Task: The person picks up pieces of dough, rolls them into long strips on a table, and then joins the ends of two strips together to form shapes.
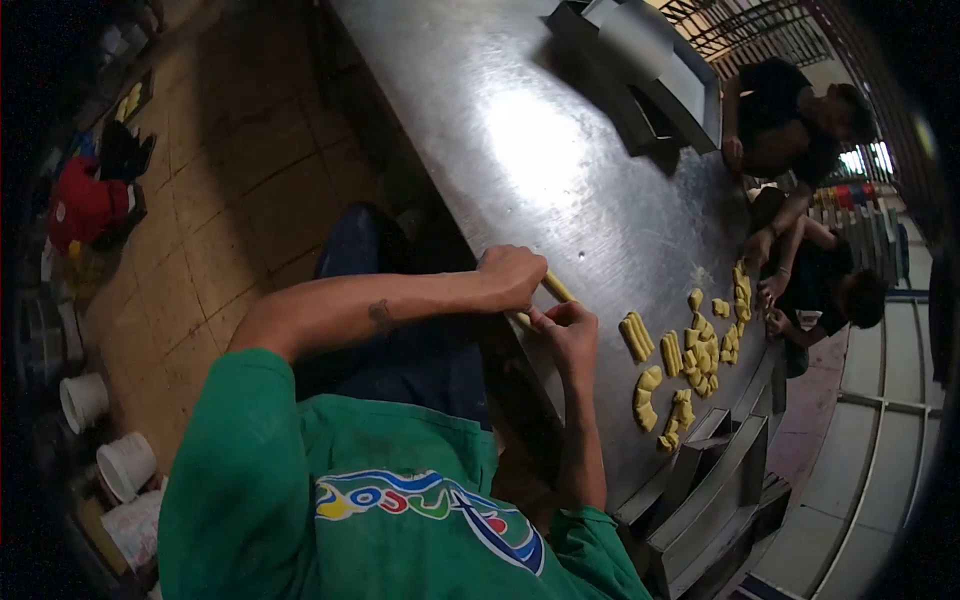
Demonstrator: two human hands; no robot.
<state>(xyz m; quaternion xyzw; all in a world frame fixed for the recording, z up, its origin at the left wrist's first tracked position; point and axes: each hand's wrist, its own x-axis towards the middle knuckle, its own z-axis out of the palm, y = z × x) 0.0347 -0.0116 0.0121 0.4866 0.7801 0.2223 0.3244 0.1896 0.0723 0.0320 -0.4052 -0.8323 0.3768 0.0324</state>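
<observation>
At the near edge of the metal table, my left hand (512, 278) is closed at one end of a thin yellow dough strip (557, 287). Close beside it, my right hand (570, 338) is closed with thumb and fingers pinched on the dough. A bit of yellow also shows just below my left hand, at the table edge. The exact grip is partly hidden by the fingers. To the right on the tabletop lie several grooved dough sticks (636, 337) and a cluster of yellow dough pieces (704, 350).
Metal trays (690, 85) stand at the far end of the table (440, 60), with more metal molds (715, 500) at lower right. Across the table, people in dark clothes (790, 125) have their hands near the dough. White buckets (127, 467) and a red bag (85, 205) are on the left.
</observation>
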